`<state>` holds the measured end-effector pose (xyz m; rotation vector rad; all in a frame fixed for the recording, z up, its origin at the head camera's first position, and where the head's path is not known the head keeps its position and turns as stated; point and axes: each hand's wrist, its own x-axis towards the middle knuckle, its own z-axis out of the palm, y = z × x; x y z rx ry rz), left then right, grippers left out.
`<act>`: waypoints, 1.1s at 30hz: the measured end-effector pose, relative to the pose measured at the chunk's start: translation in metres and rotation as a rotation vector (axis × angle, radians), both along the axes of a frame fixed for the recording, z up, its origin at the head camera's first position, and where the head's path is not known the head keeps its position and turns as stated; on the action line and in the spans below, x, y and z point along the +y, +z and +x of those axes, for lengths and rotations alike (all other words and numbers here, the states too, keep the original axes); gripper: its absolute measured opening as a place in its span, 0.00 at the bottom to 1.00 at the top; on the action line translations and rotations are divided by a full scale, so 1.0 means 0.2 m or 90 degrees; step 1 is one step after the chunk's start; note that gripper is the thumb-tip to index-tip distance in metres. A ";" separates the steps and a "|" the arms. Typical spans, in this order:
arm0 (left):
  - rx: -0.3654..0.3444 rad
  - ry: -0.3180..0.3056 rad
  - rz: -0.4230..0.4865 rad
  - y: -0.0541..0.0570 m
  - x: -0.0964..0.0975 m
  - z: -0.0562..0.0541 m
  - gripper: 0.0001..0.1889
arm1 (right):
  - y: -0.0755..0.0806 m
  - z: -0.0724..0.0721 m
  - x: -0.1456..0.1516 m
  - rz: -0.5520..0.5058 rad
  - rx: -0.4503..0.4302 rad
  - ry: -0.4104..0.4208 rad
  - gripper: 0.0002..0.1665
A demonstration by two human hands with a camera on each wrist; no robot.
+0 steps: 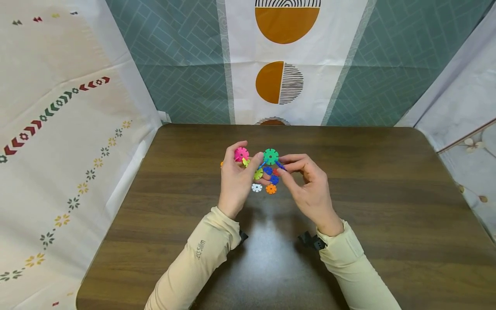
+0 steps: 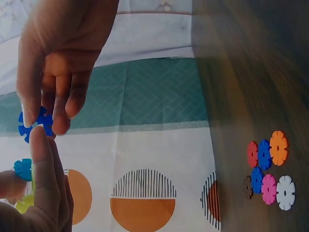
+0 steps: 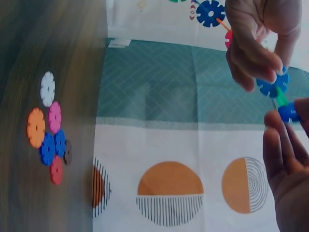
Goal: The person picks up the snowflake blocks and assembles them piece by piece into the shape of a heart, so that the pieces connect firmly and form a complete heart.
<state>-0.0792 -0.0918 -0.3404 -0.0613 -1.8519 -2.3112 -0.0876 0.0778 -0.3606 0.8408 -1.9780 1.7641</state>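
My left hand [image 1: 237, 185] holds a chain of notched plastic interlocking discs. In it are a pink disc [image 1: 241, 154], a yellow-green disc [image 1: 258, 174] and a green disc [image 1: 271, 156]. The right hand [image 1: 310, 185] pinches a blue disc [image 1: 280, 165], seen nearly edge-on against the green one's lower right. In the left wrist view, that blue disc [image 2: 30, 129] sits between the right thumb and fingers. Left fingertips touch another blue disc [image 3: 273, 86] in the right wrist view, and a second length of chain with a blue disc [image 3: 211, 13] shows beside the left hand.
Loose discs lie on the brown table [image 1: 186, 258] beyond and below the hands: white [image 1: 257, 187], orange [image 1: 271, 189], pink [image 3: 55, 117], red [image 3: 56, 170], dark brown [image 3: 68, 152] and two blue ones [image 3: 48, 149]. Patterned cloths [image 1: 186, 56] hang behind the table and at its sides.
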 end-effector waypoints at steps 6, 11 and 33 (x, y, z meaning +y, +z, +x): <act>-0.010 -0.001 -0.019 0.00 -0.01 0.00 0.28 | 0.01 -0.02 0.04 0.085 0.003 0.065 0.30; -0.019 -0.010 -0.037 0.00 -0.02 0.00 0.26 | 0.01 -0.05 0.09 0.182 0.011 0.106 0.49; -0.101 -0.100 -0.118 0.05 -0.01 0.02 0.28 | 0.06 -0.08 0.15 0.316 -0.036 0.189 0.45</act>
